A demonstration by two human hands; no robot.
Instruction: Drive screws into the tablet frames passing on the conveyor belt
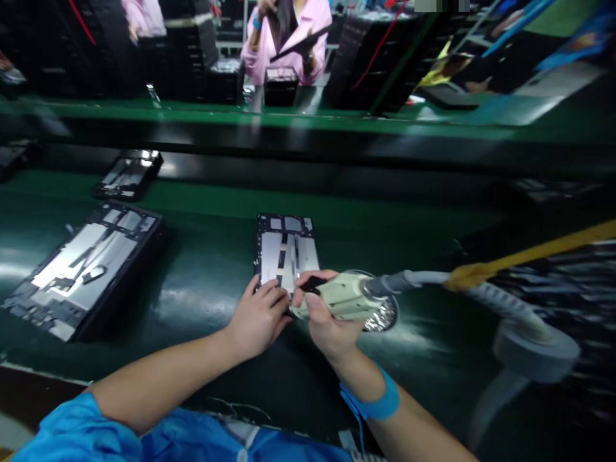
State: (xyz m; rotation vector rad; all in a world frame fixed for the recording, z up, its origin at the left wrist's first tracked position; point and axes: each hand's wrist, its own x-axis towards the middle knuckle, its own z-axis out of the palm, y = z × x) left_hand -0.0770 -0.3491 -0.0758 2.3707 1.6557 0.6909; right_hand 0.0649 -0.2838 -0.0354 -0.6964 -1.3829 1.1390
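Observation:
An open tablet chassis (pixel 287 247) with a silver inner plate lies on the green belt (pixel 202 212) straight ahead of me. My left hand (pixel 257 317) rests on its near edge, fingers pressed down on it. My right hand (pixel 323 324) grips a pale electric screwdriver (pixel 342 296), tip pointed at the chassis's near edge beside my left fingers. A grey hose (pixel 486 296) runs from the tool's back end off to the right. A blue strap (pixel 380 401) circles my right wrist.
A larger open chassis (pixel 84 266) lies at left on the belt, another (pixel 128 174) farther back. A small round dish (pixel 385 314) sits behind the tool. A yellow cord (pixel 543 247) and grey tape roll (pixel 536 350) are at right. A person in pink (pixel 289 38) works across the line.

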